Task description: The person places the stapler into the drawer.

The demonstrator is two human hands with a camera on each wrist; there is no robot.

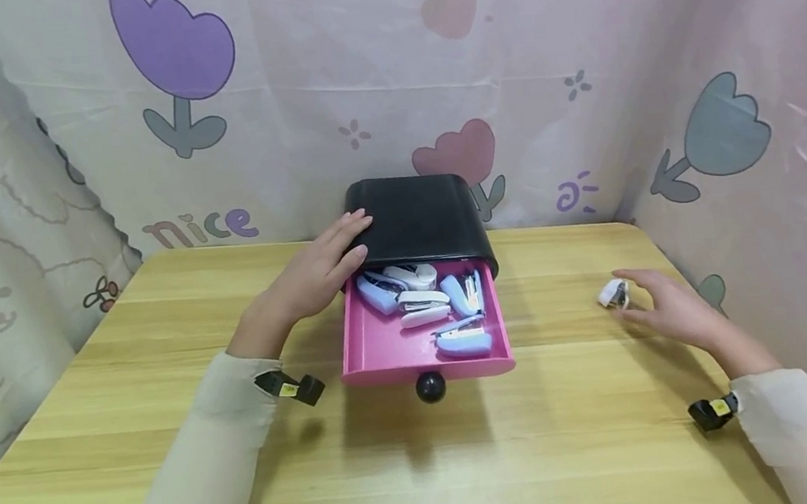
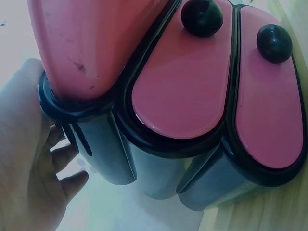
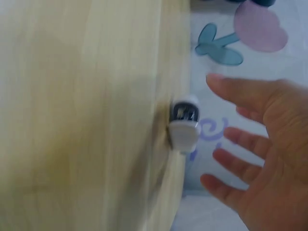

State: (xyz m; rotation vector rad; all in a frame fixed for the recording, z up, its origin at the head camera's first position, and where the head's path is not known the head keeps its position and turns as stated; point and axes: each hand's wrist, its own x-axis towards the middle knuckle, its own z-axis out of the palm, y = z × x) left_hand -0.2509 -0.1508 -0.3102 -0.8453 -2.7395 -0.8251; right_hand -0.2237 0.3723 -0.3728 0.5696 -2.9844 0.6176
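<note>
A black drawer cabinet with pink drawers stands on the table. My left hand rests on the left side of its top, fingers extended. The top pink drawer is pulled out and holds several small staplers, among them a light blue stapler at the front and a white stapler in the middle. To the right, another white stapler lies on the table. My right hand is beside it, thumb and fingers spread around it; the right wrist view shows a gap between hand and stapler.
Below the pulled-out drawer, two more pink drawers, a middle drawer and a lower drawer, are closed, each with a black round knob. The wooden table meets a patterned curtain at the back and sides.
</note>
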